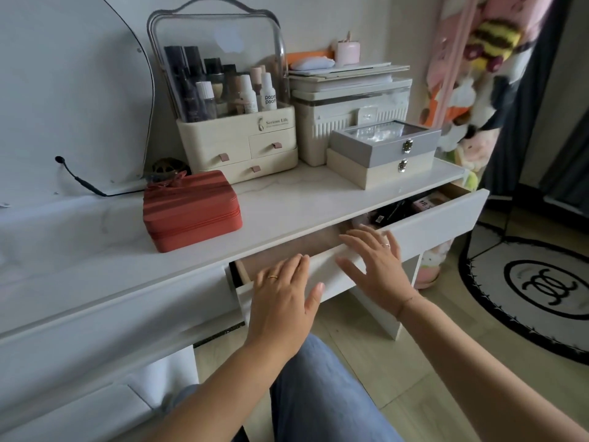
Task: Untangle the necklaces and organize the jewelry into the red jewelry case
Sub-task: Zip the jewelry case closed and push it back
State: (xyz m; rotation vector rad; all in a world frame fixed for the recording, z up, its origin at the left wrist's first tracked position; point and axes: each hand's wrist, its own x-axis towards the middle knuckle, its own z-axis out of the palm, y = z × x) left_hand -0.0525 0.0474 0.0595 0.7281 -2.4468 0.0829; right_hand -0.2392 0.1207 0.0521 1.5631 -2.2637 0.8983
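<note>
**A:** Where is the red jewelry case (191, 212)?

**B:** It lies flat on the white counter (302, 199), towards its left, with the zip closed all round. It is just in front of the cream cosmetics organizer (236, 122) and a little to its left. Neither hand touches it.

**A:** And the hands?

**B:** Both are at the white drawer (430, 218), which stands partway open under the counter. The left hand (280, 298) is flat, palm down, with its fingers straight and slightly spread. Its fingertips lie over the top edge of the drawer front near the left end, and it holds nothing. There is a gold ring (273, 276) on one finger.

**A:** The right?

**B:** The right hand (376, 269) is also spread, fingers straight, reaching over the same edge further along. It grips nothing. It wears a ring too, and a thin bracelet (404, 303) at the wrist.

**A:** What is inside the drawer?

**B:** There are dark items and a pink packet at the right end, too blurred to name.

**A:** Anything else on the counter?

**B:** A grey glass-lidded box (382, 141) is stacked on a cream box (379, 172), both with metal clasps. They stand in front of a ribbed white storage bin (350, 116). A round rug (541, 288) lies on the floor to the right.
</note>
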